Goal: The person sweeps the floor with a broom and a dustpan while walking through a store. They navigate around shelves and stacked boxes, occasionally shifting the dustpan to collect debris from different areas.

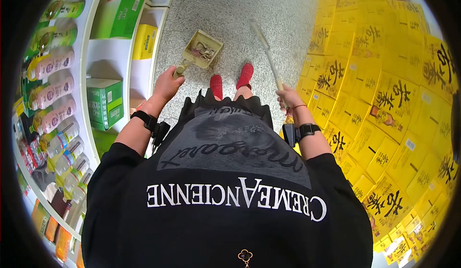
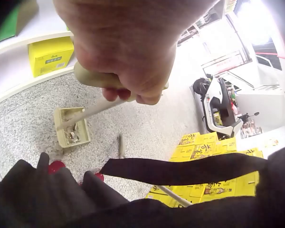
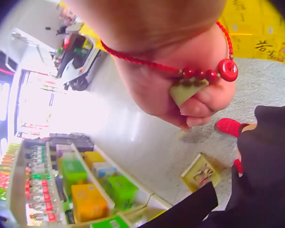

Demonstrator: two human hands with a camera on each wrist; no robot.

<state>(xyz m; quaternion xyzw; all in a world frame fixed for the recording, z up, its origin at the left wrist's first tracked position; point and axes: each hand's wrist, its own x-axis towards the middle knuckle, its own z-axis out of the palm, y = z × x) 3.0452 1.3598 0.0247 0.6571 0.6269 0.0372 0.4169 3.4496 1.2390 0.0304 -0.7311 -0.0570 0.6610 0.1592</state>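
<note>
My left hand (image 1: 167,83) grips the handle of a cream long-handled dustpan (image 1: 197,62). Its pan is down at the floor in front of my feet, with bits of litter (image 2: 73,135) inside. On the other side, my right hand (image 1: 291,98) holds a broom (image 1: 270,57) by its pale stick, fingers curled round it. The broom slants forward, its head (image 1: 255,26) out on the floor to the right of the dustpan. In the right wrist view the handle end (image 3: 186,91) pokes out of the fist.
White shelves (image 1: 88,33) with bottles and green boxes (image 1: 105,104) line the left. A wall of stacked yellow cartons (image 1: 379,100) runs along the right. Speckled floor (image 1: 230,9) lies between, under red shoes (image 1: 245,76). A scooter (image 2: 216,109) stands farther off.
</note>
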